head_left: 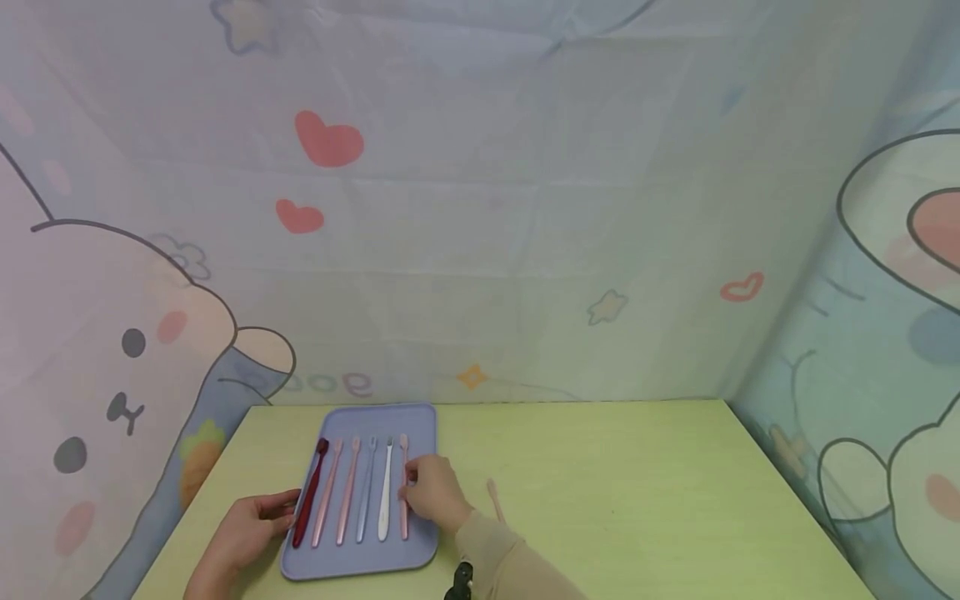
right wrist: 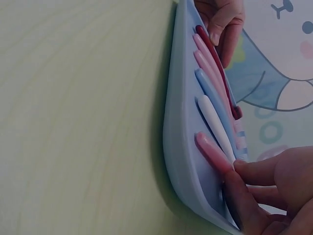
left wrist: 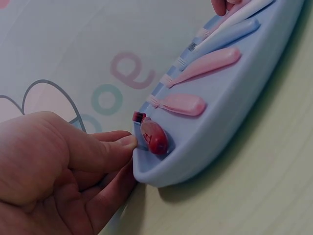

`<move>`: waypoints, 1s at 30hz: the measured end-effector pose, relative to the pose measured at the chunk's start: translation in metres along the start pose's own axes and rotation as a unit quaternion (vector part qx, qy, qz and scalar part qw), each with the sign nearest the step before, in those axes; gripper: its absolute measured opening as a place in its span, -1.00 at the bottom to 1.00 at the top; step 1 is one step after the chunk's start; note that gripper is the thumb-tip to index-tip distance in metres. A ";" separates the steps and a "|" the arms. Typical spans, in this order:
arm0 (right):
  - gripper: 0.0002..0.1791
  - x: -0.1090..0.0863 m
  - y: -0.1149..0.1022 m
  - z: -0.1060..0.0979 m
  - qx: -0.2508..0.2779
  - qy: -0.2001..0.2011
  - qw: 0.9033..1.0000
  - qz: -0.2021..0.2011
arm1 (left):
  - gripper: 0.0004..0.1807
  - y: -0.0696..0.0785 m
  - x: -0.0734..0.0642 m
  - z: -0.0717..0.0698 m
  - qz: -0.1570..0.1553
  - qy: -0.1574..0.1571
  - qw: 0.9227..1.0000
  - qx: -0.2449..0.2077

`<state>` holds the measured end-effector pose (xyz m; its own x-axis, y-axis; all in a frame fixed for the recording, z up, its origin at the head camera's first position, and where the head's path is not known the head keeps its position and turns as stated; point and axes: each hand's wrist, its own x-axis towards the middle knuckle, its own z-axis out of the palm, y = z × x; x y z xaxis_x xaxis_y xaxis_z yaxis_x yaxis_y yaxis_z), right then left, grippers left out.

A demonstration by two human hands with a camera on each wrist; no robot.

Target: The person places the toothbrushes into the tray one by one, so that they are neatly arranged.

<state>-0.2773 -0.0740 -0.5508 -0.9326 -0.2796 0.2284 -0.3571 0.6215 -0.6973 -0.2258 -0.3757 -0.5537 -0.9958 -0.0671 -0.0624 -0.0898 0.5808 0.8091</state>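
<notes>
Green table [head_left: 615,492] | tray [head_left: 420,417]: six toothbrushes [head_left: 365,488] | one beside [head_left: 493,497]

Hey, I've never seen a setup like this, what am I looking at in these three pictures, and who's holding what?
No machine here: a person works with bare hands, wearing three cameras. The wide picture comes from the head, looking down at a yellow-green table; the two close-ups come from the wrists. On the table lies a blue tray holding six toothbrushes side by side. The left hand grips the tray's left edge beside the dark red toothbrush. The right hand pinches the pink toothbrush at the right end of the row. One more pale toothbrush lies on the table just right of the tray. Cartoon-printed cloth hangs behind.
</notes>
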 end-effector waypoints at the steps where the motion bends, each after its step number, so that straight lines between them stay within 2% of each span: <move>1: -0.85 -0.001 0.000 -0.001 0.004 -0.001 1.000 0.001 | -0.55 0.001 0.000 0.000 -0.001 0.001 1.000 0.001; 8: -0.54 -0.005 0.004 -0.015 0.068 -0.018 0.997 0.035 | -0.54 0.000 0.002 0.001 -0.002 0.006 1.000 0.009; 14: -0.52 -0.009 0.016 -0.033 0.148 -0.034 0.987 0.059 | -0.54 -0.004 0.003 0.001 -0.002 0.008 1.000 0.010; 17: -0.50 -0.011 0.026 -0.044 0.171 -0.039 0.982 0.062 | -0.55 -0.004 0.003 0.001 -0.002 0.010 1.000 0.007; 21: -0.48 -0.019 0.039 -0.064 0.187 -0.061 0.978 0.064 | -0.56 -0.004 0.003 0.002 -0.005 0.008 1.000 0.005; 30: -0.48 -0.039 0.073 -0.104 0.162 -0.074 0.982 0.063 | -0.55 -0.005 0.005 0.002 -0.015 0.008 1.000 0.005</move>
<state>-0.2726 0.0584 -0.5406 -0.9421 -0.3328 0.0419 -0.1812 0.3998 -0.8985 -0.2308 -0.3770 -0.5589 -0.9923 -0.0974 -0.0763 -0.1191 0.5861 0.8014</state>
